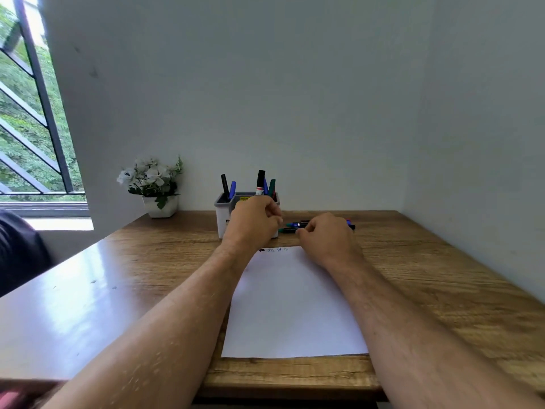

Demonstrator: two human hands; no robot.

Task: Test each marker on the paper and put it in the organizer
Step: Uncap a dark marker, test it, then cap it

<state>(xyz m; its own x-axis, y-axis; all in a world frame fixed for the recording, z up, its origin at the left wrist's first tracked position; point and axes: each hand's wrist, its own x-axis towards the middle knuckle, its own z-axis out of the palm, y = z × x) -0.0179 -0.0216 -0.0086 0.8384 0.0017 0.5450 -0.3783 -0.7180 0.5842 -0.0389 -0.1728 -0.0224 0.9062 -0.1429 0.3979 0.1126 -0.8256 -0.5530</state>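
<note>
While five markers are standing in the grey-and-white plastic organizer [221,215], the right hand [326,236] fingers are pinching a green-tipped marker [290,224]; several are remaining on the wooden counter [427,276].

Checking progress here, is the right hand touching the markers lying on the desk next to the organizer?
Touching. The head view shows the right hand over the loose markers, its curled fingers closed around one of them, right of the organizer.

Left hand [254,220] hides organizer [221,215] front (fingers possibly empty).
</note>
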